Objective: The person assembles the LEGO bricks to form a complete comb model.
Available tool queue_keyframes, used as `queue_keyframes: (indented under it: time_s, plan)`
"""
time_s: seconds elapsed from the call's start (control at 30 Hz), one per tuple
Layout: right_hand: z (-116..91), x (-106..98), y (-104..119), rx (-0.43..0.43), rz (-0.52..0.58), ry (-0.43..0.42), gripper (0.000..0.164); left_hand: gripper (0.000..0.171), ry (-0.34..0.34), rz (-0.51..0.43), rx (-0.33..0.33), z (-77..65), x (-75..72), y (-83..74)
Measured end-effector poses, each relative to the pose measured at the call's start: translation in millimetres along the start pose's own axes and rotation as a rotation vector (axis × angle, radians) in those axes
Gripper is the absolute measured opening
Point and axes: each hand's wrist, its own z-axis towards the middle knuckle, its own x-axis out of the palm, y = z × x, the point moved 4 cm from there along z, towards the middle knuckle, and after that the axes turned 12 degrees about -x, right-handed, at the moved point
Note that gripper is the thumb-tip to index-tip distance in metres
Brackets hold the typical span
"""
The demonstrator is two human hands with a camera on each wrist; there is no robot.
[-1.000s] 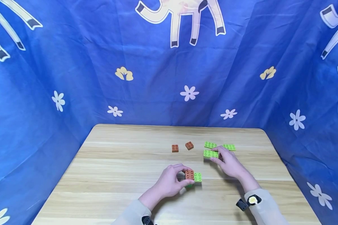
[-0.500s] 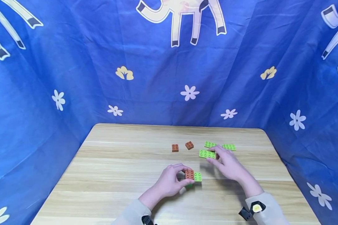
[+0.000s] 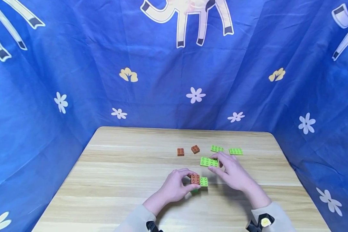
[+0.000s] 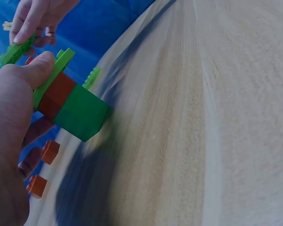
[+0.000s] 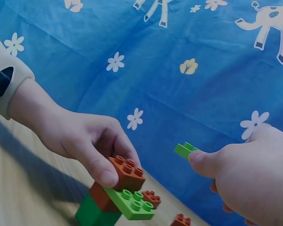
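Note:
My left hand [image 3: 174, 187] grips a small stack of toy building bricks on the wooden table. On top sits a reddish-brown brick [image 3: 195, 179], over one end of a lime-green plate [image 3: 204, 182] that juts out to the right. Under the plate, the left wrist view shows another reddish-brown brick [image 4: 57, 95] and a dark green brick [image 4: 82, 113] at the bottom. Thumb and fingers of my right hand [image 3: 233, 170] pinch a second lime-green plate [image 3: 208, 161] by its right end. It is held beyond the stack and slightly to its right, studs up, apart from it.
Two reddish-brown bricks [image 3: 180, 152] [image 3: 195, 149] lie farther back on the table [image 3: 119, 167]. Right of them are two more lime-green plates [image 3: 217, 148] [image 3: 236, 151], behind my right hand. A blue cloth [image 3: 162, 80] with animal and flower prints surrounds the table's back and sides.
My right hand has carried the lime-green plate left and somewhat toward me, closer to the stack. The left hand and its stack have stayed in place.

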Motion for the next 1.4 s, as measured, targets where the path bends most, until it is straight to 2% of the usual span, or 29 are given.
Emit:
queue_keyframes:
  time_s: [0.4, 0.63, 0.87, 1.4]
  plan:
    - [0, 13, 16, -0.025, 0.034, 0.020, 0.032, 0.050, 0.017, -0.005, -0.004, 2.4, 0.2, 3.1]
    - [-3, 24, 21, -0.036, 0.064, 0.044, 0.032, 0.044, 0.040, -0.051, -0.001, 4.1, -0.6, 3.0]
    - [-6, 32, 20, -0.019, 0.093, 0.080, 0.030, 0.038, 0.041, -0.057, 0.009, 5.5, -1.3, 2.8]
    - [-8, 36, 25, -0.041, 0.068, 0.105, 0.029, 0.035, 0.054, -0.071, -0.010, 5.3, -1.8, 3.1]
